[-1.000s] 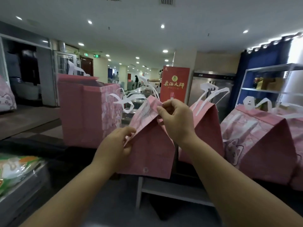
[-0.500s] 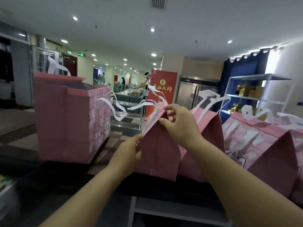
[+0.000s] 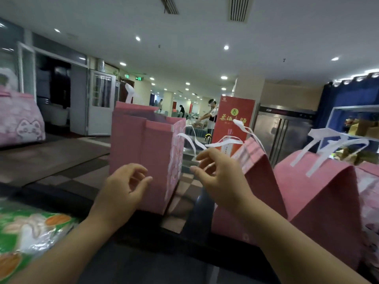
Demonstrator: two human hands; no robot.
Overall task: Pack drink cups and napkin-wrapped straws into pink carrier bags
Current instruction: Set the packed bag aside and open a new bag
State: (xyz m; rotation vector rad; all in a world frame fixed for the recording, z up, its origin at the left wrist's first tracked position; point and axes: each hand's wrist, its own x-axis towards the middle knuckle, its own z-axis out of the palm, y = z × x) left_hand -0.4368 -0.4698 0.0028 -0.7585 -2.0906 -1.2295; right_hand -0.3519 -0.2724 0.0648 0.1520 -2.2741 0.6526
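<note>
An open pink carrier bag (image 3: 141,156) with white ribbon handles stands upright on the dark counter (image 3: 61,199) ahead. My left hand (image 3: 123,189) hovers in front of its near face, fingers spread, holding nothing. My right hand (image 3: 219,177) is open too, just left of a folded-shut pink bag (image 3: 258,175) whose white handles trail by my fingers. Another closed pink bag (image 3: 324,201) stands at the right. No cups or straws show.
A green and orange plastic packet (image 3: 26,234) lies at the lower left. A pink cat-print bag (image 3: 20,124) sits far left. Behind stand a red banner (image 3: 233,119), a steel fridge (image 3: 283,132) and a person working at a distant table.
Both hands have let go of the folded bag's top and pulled back, open. The view has swung so the open bag is now straight ahead.
</note>
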